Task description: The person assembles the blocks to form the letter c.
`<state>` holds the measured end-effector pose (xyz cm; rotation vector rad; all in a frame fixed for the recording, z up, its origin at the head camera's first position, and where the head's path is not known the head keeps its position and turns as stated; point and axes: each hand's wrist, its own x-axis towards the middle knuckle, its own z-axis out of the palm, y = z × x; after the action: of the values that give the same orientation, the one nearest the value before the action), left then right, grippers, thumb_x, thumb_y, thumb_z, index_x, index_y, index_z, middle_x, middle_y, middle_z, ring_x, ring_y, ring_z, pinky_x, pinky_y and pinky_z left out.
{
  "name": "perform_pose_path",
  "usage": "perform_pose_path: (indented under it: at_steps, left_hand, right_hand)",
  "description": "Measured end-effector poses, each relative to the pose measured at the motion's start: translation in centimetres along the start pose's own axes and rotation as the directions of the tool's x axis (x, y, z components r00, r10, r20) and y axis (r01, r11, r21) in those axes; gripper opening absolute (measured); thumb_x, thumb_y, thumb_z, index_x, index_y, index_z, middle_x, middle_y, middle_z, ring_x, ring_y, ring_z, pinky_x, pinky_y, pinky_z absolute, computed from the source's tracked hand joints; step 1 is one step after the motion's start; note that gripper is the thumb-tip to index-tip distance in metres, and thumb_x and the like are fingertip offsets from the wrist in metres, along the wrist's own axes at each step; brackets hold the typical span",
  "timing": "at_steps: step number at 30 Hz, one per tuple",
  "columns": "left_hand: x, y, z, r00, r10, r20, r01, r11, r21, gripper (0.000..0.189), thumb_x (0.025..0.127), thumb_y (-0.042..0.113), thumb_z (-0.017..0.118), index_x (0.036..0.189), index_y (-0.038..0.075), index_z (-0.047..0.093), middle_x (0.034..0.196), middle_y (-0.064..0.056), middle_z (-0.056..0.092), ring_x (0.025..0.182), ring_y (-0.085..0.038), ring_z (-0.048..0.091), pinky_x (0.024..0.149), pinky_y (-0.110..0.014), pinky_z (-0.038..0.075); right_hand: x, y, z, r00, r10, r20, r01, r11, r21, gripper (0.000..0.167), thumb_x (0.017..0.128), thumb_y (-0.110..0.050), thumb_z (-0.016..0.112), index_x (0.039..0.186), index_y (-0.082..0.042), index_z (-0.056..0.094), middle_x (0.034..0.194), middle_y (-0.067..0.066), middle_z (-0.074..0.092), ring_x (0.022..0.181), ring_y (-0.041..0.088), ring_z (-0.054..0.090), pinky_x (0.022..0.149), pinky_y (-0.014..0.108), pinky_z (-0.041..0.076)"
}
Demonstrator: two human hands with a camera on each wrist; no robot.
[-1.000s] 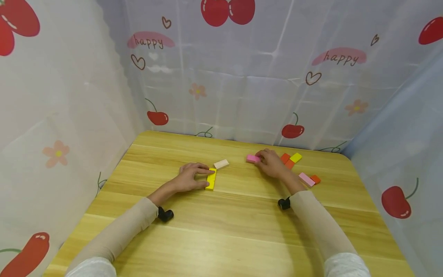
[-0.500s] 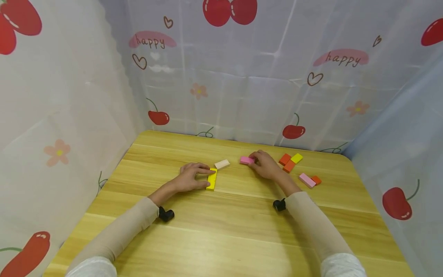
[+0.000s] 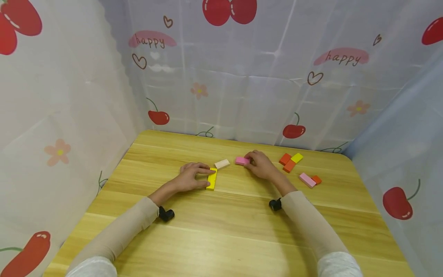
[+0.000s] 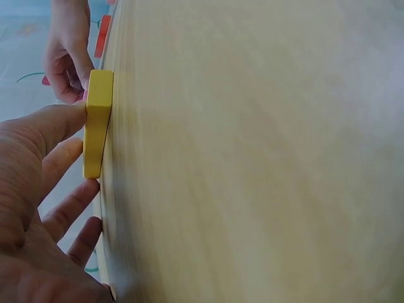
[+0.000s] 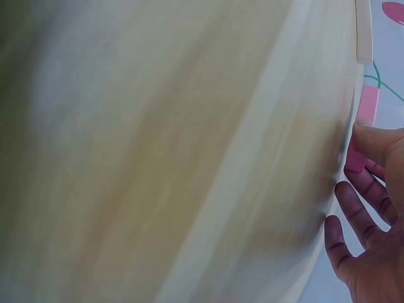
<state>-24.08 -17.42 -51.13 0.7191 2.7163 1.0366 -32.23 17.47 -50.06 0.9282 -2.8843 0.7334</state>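
On the left, my left hand (image 3: 189, 177) rests its thumb and a fingertip on a flat yellow block (image 3: 212, 179) lying on the table. In the left wrist view, the thumb and one finger touch the upper face of that yellow block (image 4: 98, 120), while the other fingers are spread beside it. My right hand (image 3: 262, 166) pinches a pink block (image 3: 241, 161) by its right end, thumb on the near side. The right wrist view shows this thumb against the pink block (image 5: 364, 120), with part of the fingers hidden behind. A pale wood block (image 3: 222, 164) lies between the two, close to the yellow one.
Right of my right hand lie an orange-red block (image 3: 285, 159), an orange block (image 3: 289, 166) and a yellow block (image 3: 297, 158) close together. Nearer, a light pink block (image 3: 307, 180) lies against an orange one (image 3: 316, 179). A printed curtain (image 3: 242, 96) surrounds the wooden table (image 3: 214, 227).
My right hand has moved the pink block leftward along the table, closer to the pale wood block. The left hand has stayed on the yellow block.
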Motion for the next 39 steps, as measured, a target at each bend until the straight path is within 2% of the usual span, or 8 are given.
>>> perform_pose_path:
  at_steps: [8, 15, 28, 39]
  left_hand:
    - [-0.1, 0.0, 0.0, 1.000, 0.003, -0.003, -0.003, 1.000, 0.006, 0.051, 0.098, 0.037, 0.079, 0.147, 0.030, 0.069, 0.158, -0.004, 0.058, 0.153, -0.040, 0.039, 0.122, -0.070, 0.013]
    - [-0.1, 0.1, 0.0, 1.000, 0.002, -0.004, -0.002, 1.000, 0.016, 0.050, 0.098, 0.038, 0.079, 0.146, 0.029, 0.070, 0.157, -0.005, 0.059, 0.151, -0.041, 0.040, 0.120, -0.071, 0.016]
    - [0.0, 0.1, -0.2, 1.000, 0.010, -0.005, -0.010, 1.000, 0.007, 0.050, 0.097, 0.039, 0.080, 0.145, 0.030, 0.070, 0.157, -0.005, 0.059, 0.150, -0.039, 0.042, 0.121, -0.072, 0.015]
    - [0.0, -0.1, 0.0, 1.000, -0.005, 0.002, 0.005, 1.000, 0.025, 0.050, 0.098, 0.039, 0.079, 0.146, 0.032, 0.069, 0.158, -0.003, 0.058, 0.152, -0.039, 0.039, 0.122, -0.070, 0.015]
  right_hand:
    - [0.4, -0.9, 0.1, 1.000, 0.014, 0.023, -0.014, 1.000, 0.016, 0.031, 0.104, -0.019, 0.073, 0.127, 0.002, 0.071, 0.118, 0.019, 0.069, 0.107, 0.033, 0.063, 0.100, 0.051, 0.053]
    - [0.6, -1.2, 0.4, 1.000, -0.013, 0.019, 0.013, 1.000, -0.012, 0.029, 0.103, -0.020, 0.073, 0.123, 0.001, 0.073, 0.111, 0.016, 0.070, 0.100, 0.031, 0.060, 0.094, 0.051, 0.050]
    - [0.8, -1.7, 0.4, 1.000, -0.014, 0.022, 0.014, 1.000, -0.024, 0.029, 0.102, -0.021, 0.075, 0.123, -0.001, 0.073, 0.110, 0.015, 0.070, 0.100, 0.032, 0.060, 0.096, 0.052, 0.050]
    - [0.8, -1.6, 0.6, 0.999, 0.006, 0.039, -0.005, 1.000, -0.024, 0.031, 0.102, -0.024, 0.075, 0.125, -0.003, 0.073, 0.116, 0.014, 0.070, 0.104, 0.032, 0.060, 0.098, 0.051, 0.048]
